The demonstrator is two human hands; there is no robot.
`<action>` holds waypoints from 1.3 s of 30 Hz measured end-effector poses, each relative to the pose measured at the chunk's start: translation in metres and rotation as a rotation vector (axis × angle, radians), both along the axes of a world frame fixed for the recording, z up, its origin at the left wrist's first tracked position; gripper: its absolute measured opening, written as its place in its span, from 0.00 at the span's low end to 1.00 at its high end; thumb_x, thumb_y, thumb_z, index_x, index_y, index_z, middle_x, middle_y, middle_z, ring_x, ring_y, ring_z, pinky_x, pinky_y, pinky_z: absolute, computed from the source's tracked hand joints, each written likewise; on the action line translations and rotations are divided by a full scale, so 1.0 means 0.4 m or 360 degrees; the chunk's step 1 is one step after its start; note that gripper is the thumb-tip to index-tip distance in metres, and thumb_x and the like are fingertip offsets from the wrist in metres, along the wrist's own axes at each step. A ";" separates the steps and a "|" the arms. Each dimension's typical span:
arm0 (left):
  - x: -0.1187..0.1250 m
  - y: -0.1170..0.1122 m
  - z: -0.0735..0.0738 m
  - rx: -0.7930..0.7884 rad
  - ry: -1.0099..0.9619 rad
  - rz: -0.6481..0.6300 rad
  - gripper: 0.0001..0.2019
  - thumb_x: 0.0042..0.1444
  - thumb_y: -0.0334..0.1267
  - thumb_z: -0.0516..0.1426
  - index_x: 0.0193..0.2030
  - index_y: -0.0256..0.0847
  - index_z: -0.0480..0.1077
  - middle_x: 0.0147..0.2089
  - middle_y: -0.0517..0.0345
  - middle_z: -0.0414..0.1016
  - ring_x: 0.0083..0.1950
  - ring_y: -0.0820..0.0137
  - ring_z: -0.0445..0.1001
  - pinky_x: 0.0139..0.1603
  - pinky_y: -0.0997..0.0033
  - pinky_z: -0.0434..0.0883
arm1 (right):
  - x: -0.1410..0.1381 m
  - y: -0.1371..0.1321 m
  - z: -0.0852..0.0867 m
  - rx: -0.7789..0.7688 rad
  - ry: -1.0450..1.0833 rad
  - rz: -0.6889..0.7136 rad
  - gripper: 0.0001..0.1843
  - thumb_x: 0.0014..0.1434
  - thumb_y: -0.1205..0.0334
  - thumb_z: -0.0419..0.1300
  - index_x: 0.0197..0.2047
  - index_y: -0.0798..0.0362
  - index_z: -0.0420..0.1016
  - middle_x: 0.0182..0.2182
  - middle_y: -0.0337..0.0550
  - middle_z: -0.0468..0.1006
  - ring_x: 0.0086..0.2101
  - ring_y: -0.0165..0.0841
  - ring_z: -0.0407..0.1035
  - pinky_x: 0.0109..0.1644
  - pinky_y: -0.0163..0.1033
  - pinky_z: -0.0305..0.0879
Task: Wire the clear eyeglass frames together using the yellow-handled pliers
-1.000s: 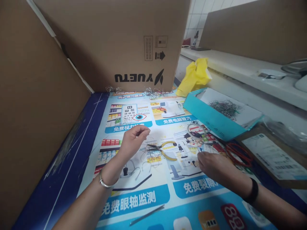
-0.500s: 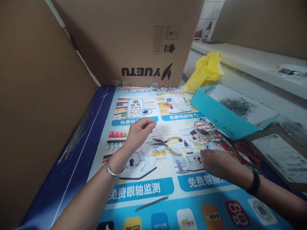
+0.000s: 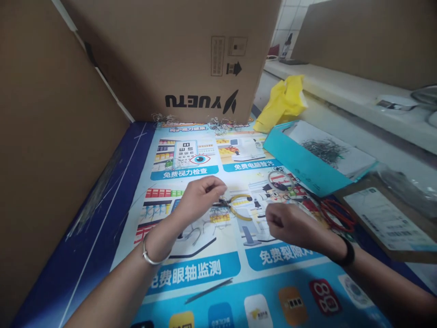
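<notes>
My left hand [image 3: 201, 199] is closed in a pinch above the printed mat, close to the jaws of the yellow-handled pliers [image 3: 243, 217]. Whatever lies between its fingertips is too thin to make out. Across from it, my right hand [image 3: 287, 222] is curled shut to the right of the pliers, its fingertips turned toward my left hand; I cannot see what they grip. Bent thin wires [image 3: 194, 237] lie under and around the plier jaws. Nearer me rests a small bundle of straight dark wires [image 3: 209, 291].
A teal box [image 3: 297, 159] on the right holds a heap of short wire pieces [image 3: 324, 151]. Before it lie a wire coil [image 3: 280, 180] and red cord [image 3: 337, 215]. Wire tangles [image 3: 221, 124] sit by the back cardboard wall [image 3: 136, 59]. A yellow bag [image 3: 283, 102] stands behind.
My hands have come nearer each other: the left has shifted right toward the plier jaws, the right has moved left. The whole view has swung slightly to the right.
</notes>
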State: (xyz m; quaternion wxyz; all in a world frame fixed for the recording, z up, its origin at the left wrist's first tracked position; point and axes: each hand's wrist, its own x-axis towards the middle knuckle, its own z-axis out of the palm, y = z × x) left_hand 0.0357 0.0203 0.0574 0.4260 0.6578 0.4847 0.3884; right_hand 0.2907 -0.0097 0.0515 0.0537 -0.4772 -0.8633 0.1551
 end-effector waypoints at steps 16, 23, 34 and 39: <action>0.048 -0.040 -0.001 -0.0193 0.0305 -0.0540 0.07 0.50 0.31 0.56 0.27 0.42 0.75 0.25 0.63 0.75 0.28 0.72 0.70 0.28 0.76 0.63 | -0.136 -0.001 0.037 0.0692 -0.0069 0.0458 0.08 0.52 0.71 0.47 0.28 0.56 0.67 0.24 0.45 0.70 0.23 0.31 0.60 0.26 0.36 0.46; 0.002 -0.003 0.005 -0.0087 0.0169 -0.0070 0.06 0.52 0.36 0.55 0.27 0.40 0.70 0.25 0.63 0.70 0.27 0.73 0.66 0.30 0.75 0.62 | -0.076 0.055 -0.005 0.0432 0.0135 0.0136 0.08 0.58 0.65 0.52 0.38 0.58 0.69 0.34 0.50 0.74 0.36 0.38 0.68 0.39 0.41 0.62; 0.008 0.016 -0.035 -0.0226 -0.0226 0.0015 0.07 0.54 0.38 0.55 0.29 0.38 0.66 0.24 0.64 0.66 0.26 0.76 0.64 0.30 0.75 0.64 | -0.082 0.069 -0.099 0.0255 -0.0040 0.0211 0.29 0.55 0.56 0.57 0.59 0.52 0.61 0.55 0.53 0.65 0.53 0.46 0.57 0.54 0.53 0.56; 0.009 0.013 -0.032 -0.0253 -0.0169 0.0031 0.06 0.54 0.39 0.55 0.29 0.38 0.67 0.23 0.63 0.67 0.26 0.75 0.65 0.30 0.74 0.64 | -0.062 0.075 -0.091 0.0290 -0.0073 0.0233 0.29 0.54 0.56 0.58 0.59 0.52 0.63 0.53 0.54 0.67 0.51 0.46 0.60 0.52 0.52 0.57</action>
